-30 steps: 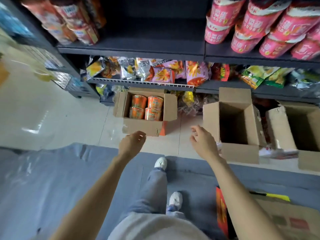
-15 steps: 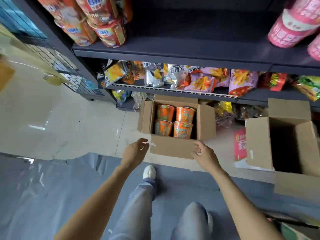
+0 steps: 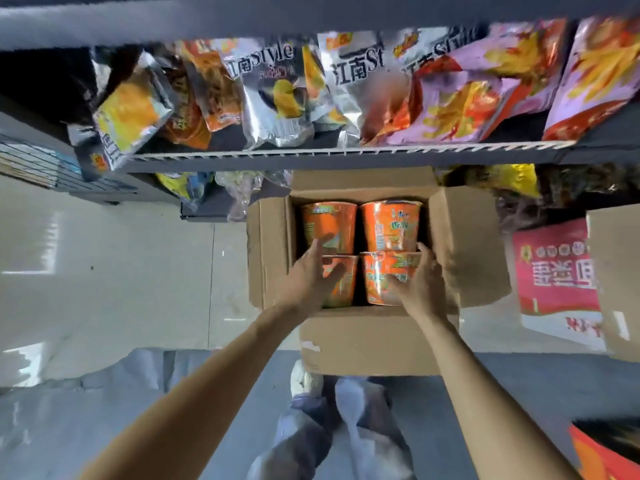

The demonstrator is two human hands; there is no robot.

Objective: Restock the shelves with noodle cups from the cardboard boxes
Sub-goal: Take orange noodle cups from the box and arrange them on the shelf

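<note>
An open cardboard box (image 3: 377,336) sits on the floor against the shelving, holding four orange noodle cups (image 3: 389,225) in a two-by-two block. Both of the person's hands are down inside it: the left hand (image 3: 310,277), fingers spread, lies against the near-left cup (image 3: 341,284) at about seven o'clock in the box, and the right hand (image 3: 420,284), fingers curled, wraps the near-right cup (image 3: 384,282) at about five o'clock. Snack bags (image 3: 277,98) crowd the wire-edged shelf (image 3: 346,152) at twelve o'clock, above the box.
</note>
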